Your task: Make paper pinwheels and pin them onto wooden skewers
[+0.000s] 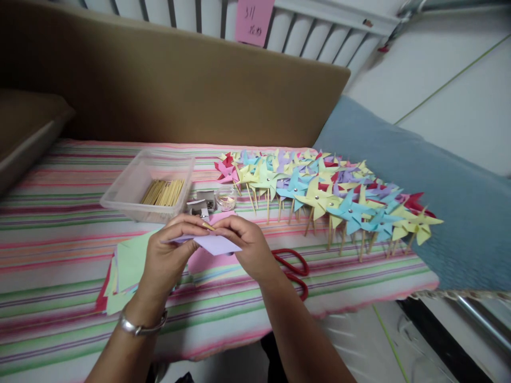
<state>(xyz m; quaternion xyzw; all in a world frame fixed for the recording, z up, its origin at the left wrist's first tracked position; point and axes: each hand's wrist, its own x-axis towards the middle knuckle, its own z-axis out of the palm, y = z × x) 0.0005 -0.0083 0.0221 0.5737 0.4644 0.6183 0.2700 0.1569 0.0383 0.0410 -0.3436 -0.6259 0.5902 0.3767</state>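
Note:
My left hand (pixel 167 252) and my right hand (pixel 245 242) meet above the table, both closed on a sheet of lavender paper (pixel 217 244). The paper is seen nearly edge-on, and its folds are partly hidden by my fingers. Between my fingertips the tip of a thin wooden stick (pixel 208 226) shows; the rest of it is hidden. Under my hands lies pink paper (pixel 207 260). Beside my left hand is a stack of coloured paper (pixel 131 255), light green on top. Red-handled scissors (pixel 297 266) rest to the right of my right wrist.
A clear plastic box (pixel 131 186) holds many wooden sticks (pixel 163 192). Small open boxes (pixel 198 207) and a round clear container (pixel 226 199) with small pieces stand nearby. Finished paper pinwheels (pixel 317 198) crowd the right side. A tall cardboard panel (pixel 179 85) stands behind.

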